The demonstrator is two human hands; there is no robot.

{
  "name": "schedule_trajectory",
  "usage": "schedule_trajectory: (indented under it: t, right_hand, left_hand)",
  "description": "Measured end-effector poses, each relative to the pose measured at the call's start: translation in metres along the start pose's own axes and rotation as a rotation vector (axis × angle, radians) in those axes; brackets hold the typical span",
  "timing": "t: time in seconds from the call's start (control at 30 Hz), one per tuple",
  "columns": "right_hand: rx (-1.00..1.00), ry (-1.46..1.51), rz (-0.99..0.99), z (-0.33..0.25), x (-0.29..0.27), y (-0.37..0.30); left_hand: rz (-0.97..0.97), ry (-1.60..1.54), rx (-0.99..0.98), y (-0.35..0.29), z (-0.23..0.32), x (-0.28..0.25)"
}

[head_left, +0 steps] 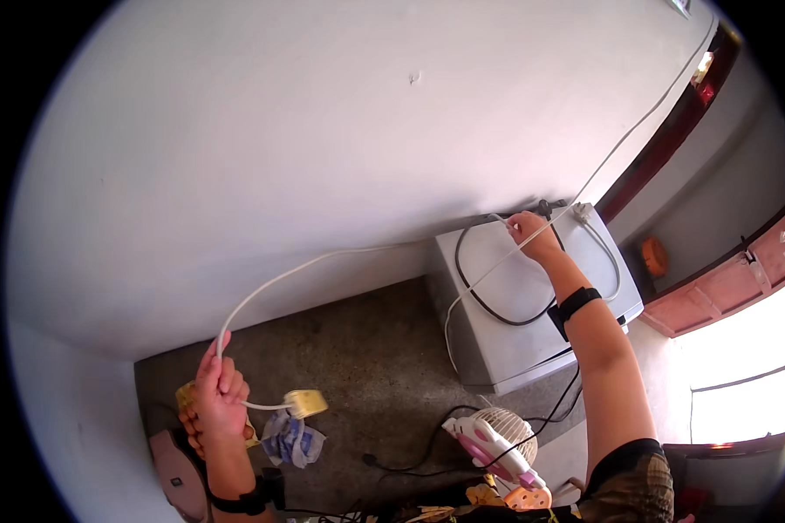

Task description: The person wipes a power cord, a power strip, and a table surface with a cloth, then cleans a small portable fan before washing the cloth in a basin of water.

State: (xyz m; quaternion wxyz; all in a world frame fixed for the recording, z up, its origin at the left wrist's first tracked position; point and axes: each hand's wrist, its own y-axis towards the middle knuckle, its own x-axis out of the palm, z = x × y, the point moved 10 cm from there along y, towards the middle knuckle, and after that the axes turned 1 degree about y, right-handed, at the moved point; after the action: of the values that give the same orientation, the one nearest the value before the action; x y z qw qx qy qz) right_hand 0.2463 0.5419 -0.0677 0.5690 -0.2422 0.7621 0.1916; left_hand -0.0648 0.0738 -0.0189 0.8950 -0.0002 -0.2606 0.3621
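Observation:
My left hand (222,383) is closed round a white cable (275,281). A yellowish block (306,404), like a plug or socket, hangs from the short end below that fist. From the hand the cable arcs up and runs along the wall to the back of a grey-white box-shaped appliance (515,349). Over the appliance's rear edge, my right hand (532,231) has its fingers pinched together. A pale bit shows at the fingertips, too small to name. A black cord (497,317) loops across the top beside it, and a white cord with a plug (582,212) lies to its right.
Another white cable (624,144) slants down the wall across the appliance. On the floor are a crumpled blue-white bag (292,438), a pink-white handheld device (488,449), a round woven item (508,427), black cords (419,462) and a pinkish case (176,479). A reddish door (715,292) stands right.

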Motion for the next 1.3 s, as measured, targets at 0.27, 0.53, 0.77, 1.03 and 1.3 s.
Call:
schedule_trajectory:
  t: [0.27, 0.53, 0.77, 1.03, 1.3]
  right_hand:
    - [0.01, -0.128, 0.003, -0.021, 0.011, 0.004]
    - [0.01, -0.005, 0.21, -0.014, 0.023, 0.025]
    - [0.078, 0.019, 0.098, -0.006, 0.035, 0.037]
    - [0.012, -0.001, 0.087, -0.021, 0.038, 0.02]
    - [-0.118, 0.127, 0.181, -0.038, 0.025, 0.007]
  left_hand:
    - [-0.009, -0.081, 0.174, -0.008, 0.042, -0.019]
    - [-0.007, -0.094, 0.164, 0.003, 0.023, -0.035]
    - [-0.036, -0.068, 0.136, 0.003, 0.018, -0.042]
    - [0.019, -0.186, 0.169, 0.005, 0.032, -0.055]
    - [0.034, -0.138, 0.205, 0.006, 0.034, -0.058]
